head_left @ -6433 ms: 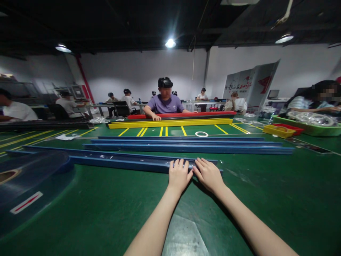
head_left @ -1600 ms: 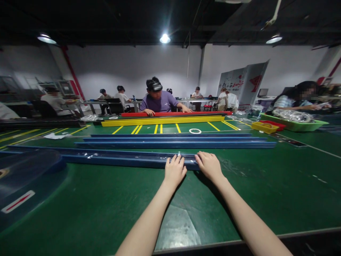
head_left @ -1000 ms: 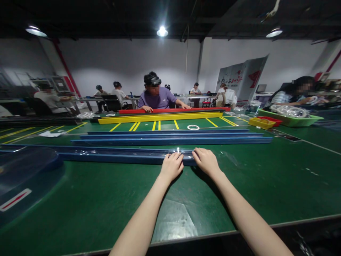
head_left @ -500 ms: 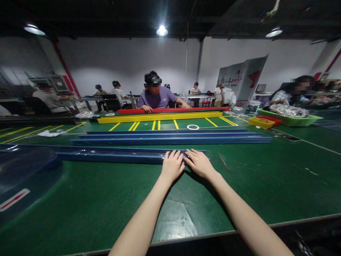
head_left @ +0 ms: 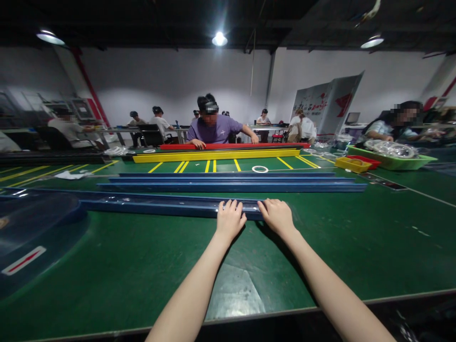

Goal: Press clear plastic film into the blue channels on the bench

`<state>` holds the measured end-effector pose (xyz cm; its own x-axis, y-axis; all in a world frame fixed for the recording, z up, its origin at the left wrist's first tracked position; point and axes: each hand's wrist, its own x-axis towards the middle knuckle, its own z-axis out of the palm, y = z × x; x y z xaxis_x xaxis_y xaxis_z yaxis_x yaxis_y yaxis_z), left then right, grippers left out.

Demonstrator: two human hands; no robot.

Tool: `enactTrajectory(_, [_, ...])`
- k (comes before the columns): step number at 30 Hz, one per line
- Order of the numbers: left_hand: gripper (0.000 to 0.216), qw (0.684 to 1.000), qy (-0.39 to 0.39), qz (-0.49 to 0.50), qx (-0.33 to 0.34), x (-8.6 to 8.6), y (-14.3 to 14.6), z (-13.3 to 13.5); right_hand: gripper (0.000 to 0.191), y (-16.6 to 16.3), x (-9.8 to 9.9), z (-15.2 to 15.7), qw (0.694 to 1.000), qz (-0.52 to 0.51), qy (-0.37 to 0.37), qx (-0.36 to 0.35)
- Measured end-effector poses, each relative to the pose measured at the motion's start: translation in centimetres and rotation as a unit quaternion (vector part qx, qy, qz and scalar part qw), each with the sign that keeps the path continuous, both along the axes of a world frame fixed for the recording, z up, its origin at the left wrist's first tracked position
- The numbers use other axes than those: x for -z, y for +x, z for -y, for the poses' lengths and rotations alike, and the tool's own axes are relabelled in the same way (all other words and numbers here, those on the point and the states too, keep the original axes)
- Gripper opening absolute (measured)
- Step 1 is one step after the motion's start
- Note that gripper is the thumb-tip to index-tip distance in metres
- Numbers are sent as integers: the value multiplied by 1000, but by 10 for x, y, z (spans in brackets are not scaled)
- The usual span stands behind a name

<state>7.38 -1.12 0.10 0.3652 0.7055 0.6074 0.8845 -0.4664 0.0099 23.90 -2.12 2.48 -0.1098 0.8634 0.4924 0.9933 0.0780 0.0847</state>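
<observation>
A long blue channel strip (head_left: 149, 207) lies across the green table in front of me, with shiny clear film showing along its inside. My left hand (head_left: 230, 220) rests on the strip near its right end, fingers spread over the film and thumb at the near side. At the very right end, my right hand (head_left: 280, 216) has its fingers bent over the strip and its thumb underneath or behind, hidden from view. A short stretch of the strip shows between the two hands. At left, a large clear curved sheet (head_left: 39, 237) with a red-marked label overlaps the strip's far portion.
More blue strips (head_left: 231, 187) lie parallel behind. Beyond them are a yellow strip (head_left: 217, 155), a red strip (head_left: 235, 146) and a white ring (head_left: 260, 169). A green basket (head_left: 406, 163), a yellow tray (head_left: 352, 164) and a phone (head_left: 386, 182) sit at right. A co-worker (head_left: 217, 126) sits opposite.
My right hand has slid right to the strip's end and its fingers have bent more, widening the gap between my hands. My left hand stays nearly in place.
</observation>
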Motion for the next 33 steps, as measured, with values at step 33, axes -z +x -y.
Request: enactTrajectory(33, [27, 999, -3, -1, 39, 2, -1, 0, 42, 1, 5, -3, 986, -46, -18, -160])
